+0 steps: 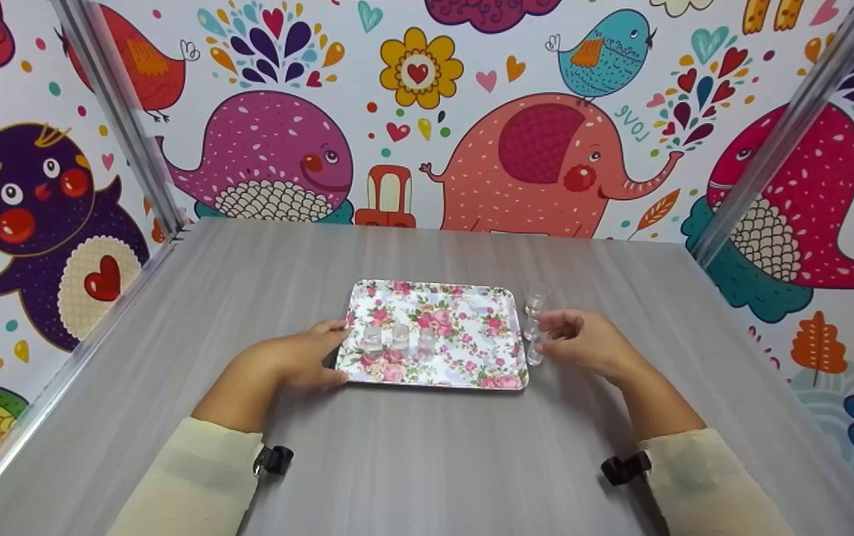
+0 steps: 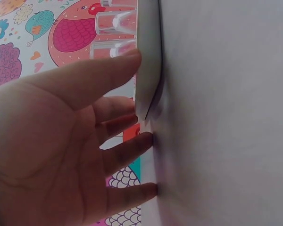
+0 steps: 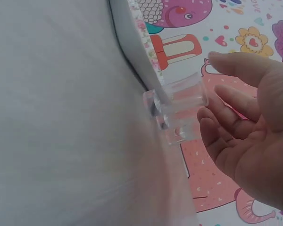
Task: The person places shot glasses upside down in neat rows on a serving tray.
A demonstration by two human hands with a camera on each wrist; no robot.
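Note:
A floral tray [image 1: 464,365] lies on the table, with three small clear shot glasses [image 1: 400,339] standing in a row on its left half. My left hand [image 1: 304,357] is at the tray's left end, thumb touching the rim near the front corner. In the left wrist view its fingers [image 2: 127,155] are spread and fairly straight. Just beyond the tray's right edge stand three more shot glasses [image 1: 536,299] in a line. My right hand [image 1: 583,344] is beside the nearest glass [image 3: 184,94], thumb and fingers apart around its rim without pinching it.
The grey table [image 1: 427,454] extends around the tray on all sides. A patterned wall [image 1: 397,112] with cartoon animals rises behind it, and metal posts [image 1: 762,141] stand at the back corners. Each sleeve cuff has a black wrist device [image 1: 626,469] on it.

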